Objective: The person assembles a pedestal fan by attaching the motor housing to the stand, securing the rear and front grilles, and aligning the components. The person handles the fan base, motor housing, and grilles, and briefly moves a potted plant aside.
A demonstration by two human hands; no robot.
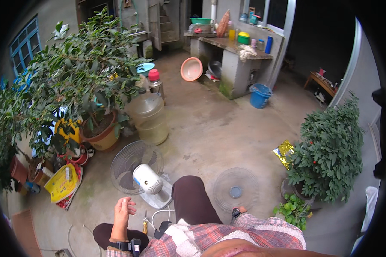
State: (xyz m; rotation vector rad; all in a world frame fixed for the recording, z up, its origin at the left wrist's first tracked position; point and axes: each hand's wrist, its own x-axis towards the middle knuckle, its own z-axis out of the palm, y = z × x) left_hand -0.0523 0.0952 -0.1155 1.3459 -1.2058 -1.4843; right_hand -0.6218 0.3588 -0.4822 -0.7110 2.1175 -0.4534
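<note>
Head view, looking down: 2 bare hands work over a concrete floor [201, 132], with a white fan [146, 177] as the landmark. The left grip [123, 210] is raised on the fan's near side, fingers loosely parted, nothing seen in it. The right grip [242, 209] is to the right of the fan, at the near rim of a round wire cover [235, 192]; most of it is hidden, so I cannot tell whether it holds that rim.

From the left grip, the nearer of the 2, the fan lies ahead and slightly right, apart from the fingers. Its motor housing slants from far left to near right, with a wire cage [125, 168] and blades at the far-left end. A dark-trousered knee [194, 195] stands between the fan and the loose cover.

On the fan's near side lies a yellow-handled tool [145, 226]. Just beyond the fan stands a big clear jug [148, 124]; a potted shrub [88, 81] rises behind and left. Farther off, beyond and right of the fan, are a blue bucket [260, 96] and a concrete table [221, 42] carrying containers.
</note>
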